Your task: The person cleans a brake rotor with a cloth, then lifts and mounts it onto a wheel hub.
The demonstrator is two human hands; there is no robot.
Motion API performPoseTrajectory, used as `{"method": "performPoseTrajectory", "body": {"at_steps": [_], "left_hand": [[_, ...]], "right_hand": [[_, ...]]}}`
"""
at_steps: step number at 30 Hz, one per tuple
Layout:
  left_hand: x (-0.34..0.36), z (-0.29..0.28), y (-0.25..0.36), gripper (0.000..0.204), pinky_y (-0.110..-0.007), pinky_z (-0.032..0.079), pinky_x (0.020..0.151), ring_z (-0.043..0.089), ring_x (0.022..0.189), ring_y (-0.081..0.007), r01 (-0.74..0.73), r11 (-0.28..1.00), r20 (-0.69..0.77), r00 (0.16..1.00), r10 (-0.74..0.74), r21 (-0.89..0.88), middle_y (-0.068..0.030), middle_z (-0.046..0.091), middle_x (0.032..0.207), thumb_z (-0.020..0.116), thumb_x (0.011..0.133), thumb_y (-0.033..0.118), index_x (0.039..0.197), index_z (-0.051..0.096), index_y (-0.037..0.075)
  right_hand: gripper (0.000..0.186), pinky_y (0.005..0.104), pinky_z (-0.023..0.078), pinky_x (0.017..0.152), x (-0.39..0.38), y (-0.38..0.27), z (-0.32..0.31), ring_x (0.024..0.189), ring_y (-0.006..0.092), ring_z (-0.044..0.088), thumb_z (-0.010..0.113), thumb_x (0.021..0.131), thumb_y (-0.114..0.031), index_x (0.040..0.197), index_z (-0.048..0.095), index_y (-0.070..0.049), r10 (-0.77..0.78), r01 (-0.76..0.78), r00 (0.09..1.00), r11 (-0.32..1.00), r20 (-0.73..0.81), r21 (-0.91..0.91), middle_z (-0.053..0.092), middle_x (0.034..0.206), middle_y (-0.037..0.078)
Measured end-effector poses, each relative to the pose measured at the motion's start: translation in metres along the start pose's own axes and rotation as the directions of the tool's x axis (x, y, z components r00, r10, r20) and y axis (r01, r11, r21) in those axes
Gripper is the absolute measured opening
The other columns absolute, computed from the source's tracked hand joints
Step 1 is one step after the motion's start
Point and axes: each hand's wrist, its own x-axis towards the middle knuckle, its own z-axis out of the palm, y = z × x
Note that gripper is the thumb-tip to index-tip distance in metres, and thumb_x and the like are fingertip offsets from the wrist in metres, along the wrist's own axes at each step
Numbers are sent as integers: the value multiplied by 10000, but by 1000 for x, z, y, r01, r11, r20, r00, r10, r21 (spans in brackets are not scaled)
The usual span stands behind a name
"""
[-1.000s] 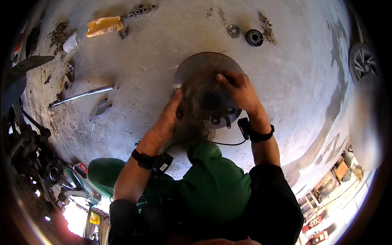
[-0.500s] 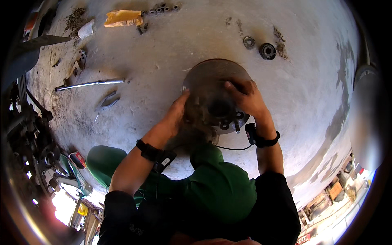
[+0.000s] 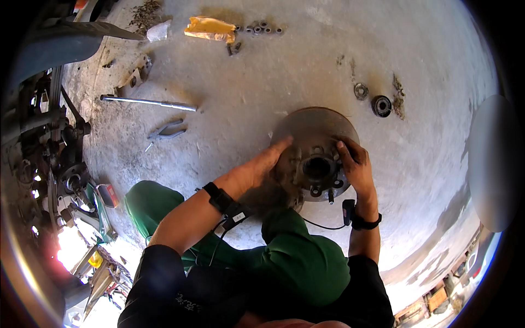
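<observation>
A dark, rusty brake disc with a raised hub and a round centre bore lies in front of my knees, with several studs and lugs around the hub. My left hand grips the disc's left side, its thumb on top and the other fingers mostly hidden. Against the right side of the hub, my right hand curls over the disc, thumb and fingers bent. A dark part below the disc's left side is partly hidden by my left hand and knee.
On the concrete floor at left lie a long chrome wrench handle and pliers. Farther off are a torn yellow packet and several nuts. A black ring part and a bearing sit at right. Vehicle parts crowd the left edge.
The whole view has shifted, so floor things appear lower and farther right. My right hand's fingers, earlier reaching across the disc's face, now sit closer to the hub's right side.
</observation>
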Motion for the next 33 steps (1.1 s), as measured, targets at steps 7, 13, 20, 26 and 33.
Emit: {"method": "performPoseTrajectory", "body": {"at_steps": [7, 13, 20, 26, 33], "left_hand": [[29, -13, -9, 570, -464, 457, 977, 534, 1187, -228, 105, 988, 172, 981, -85, -112, -75, 564, 1304, 514, 941, 475, 1384, 443, 123], [37, -13, -26, 540, -392, 472, 990, 567, 1148, -216, -342, 936, 353, 889, 292, 87, -74, 564, 1305, 563, 927, 391, 1368, 457, 98], [45, -19, -24, 483, -367, 426, 1045, 559, 1151, -201, 237, 883, 495, 869, -6, -405, -76, 541, 1332, 461, 971, 313, 1395, 406, 89], [53, -5, -29, 487, -399, 440, 1029, 556, 1165, -233, 59, 874, 358, 924, 135, -483, -107, 538, 1336, 401, 989, 372, 1375, 435, 78], [58, 9, -3, 494, -435, 443, 1020, 568, 1151, -245, 122, 856, 366, 927, 82, -502, -102, 574, 1297, 345, 1000, 390, 1351, 472, 67]], "right_hand": [[339, 272, 458, 817, -8, 21, -5, 871, 175, 608, 566, 952, -261, 1131, 617, 21, -91, 89, 995, 993, -28, -83, 675, 951, 141], [409, 340, 499, 800, -9, -11, 4, 885, 290, 668, 677, 866, -292, 1122, 617, 22, 17, -28, 997, 989, -76, -147, 678, 964, 211], [420, 362, 515, 765, 1, -18, -3, 847, 318, 683, 697, 849, -315, 1079, 635, 30, 15, -22, 999, 988, -45, -155, 680, 943, 226], [433, 334, 491, 820, 9, -6, -9, 925, 286, 670, 661, 876, -342, 1090, 638, 34, 107, -105, 994, 994, -37, 39, 688, 981, 214], [431, 325, 489, 820, 26, 7, -17, 897, 261, 663, 641, 895, -351, 1084, 639, 36, 206, -206, 975, 978, -84, 18, 691, 948, 200]]}}
